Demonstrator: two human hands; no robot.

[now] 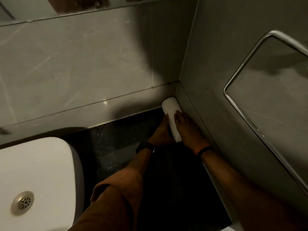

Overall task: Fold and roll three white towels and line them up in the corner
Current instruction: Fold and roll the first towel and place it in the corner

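Observation:
One rolled white towel (pixel 170 109) lies on the dark countertop (pixel 113 140), pushed into the corner where the back wall meets the right side wall. It runs along the right wall. My left hand (pixel 162 130) presses against its left side. My right hand (pixel 186 126) rests on its right side and top, fingers flat. The near end of the roll shows between my wrists. No other towel is in view.
A white basin (pixel 55 164) with a metal drain (pixel 22 202) sits at the lower left. A chrome-framed panel (pixel 241 77) is set in the right wall. A mirror edge runs along the top of the back wall.

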